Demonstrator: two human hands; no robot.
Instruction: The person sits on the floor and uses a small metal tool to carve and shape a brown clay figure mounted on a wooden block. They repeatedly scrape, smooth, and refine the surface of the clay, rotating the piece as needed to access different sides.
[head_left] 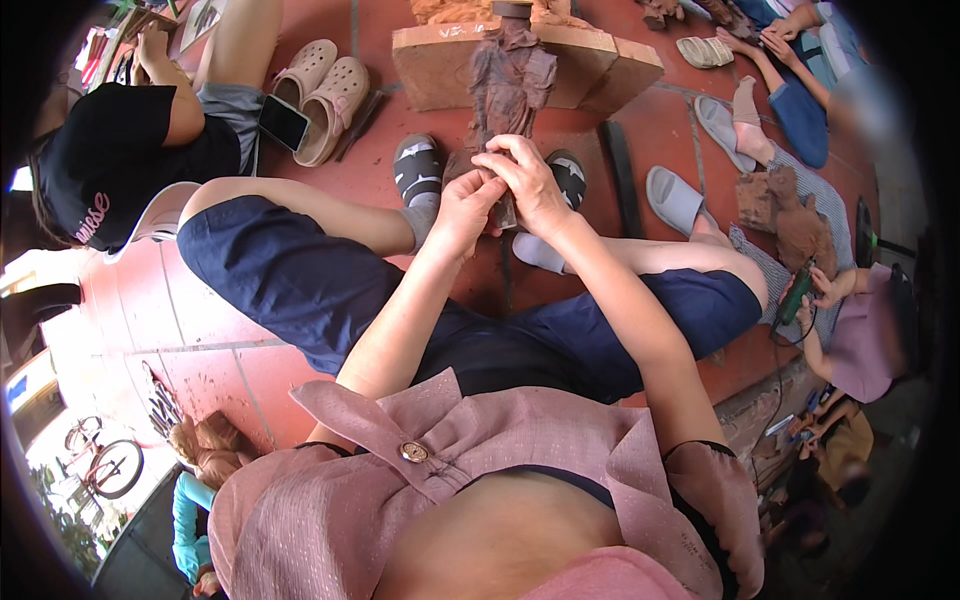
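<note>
A dark reddish-brown carved figure (510, 75) in robes and a flat-topped hat is in front of me, between my feet. Both my hands meet at its lower end. My left hand (468, 208) is closed in a pinch, thumb against the fingers. My right hand (533, 190) curls in from the other side, its fingertips touching the left hand's fingers. Whatever they pinch, if anything, is too small or hidden to name. A dark brown piece shows just below the fingers; I cannot tell whether it belongs to the figure.
A wooden block (440, 70) stands behind the figure on the red tiles. Beige clogs (335, 105) and a phone (284, 123) are at the left, near a seated person in black. At the right, a person holds a green power tool (797, 292) by another carved figure (800, 225).
</note>
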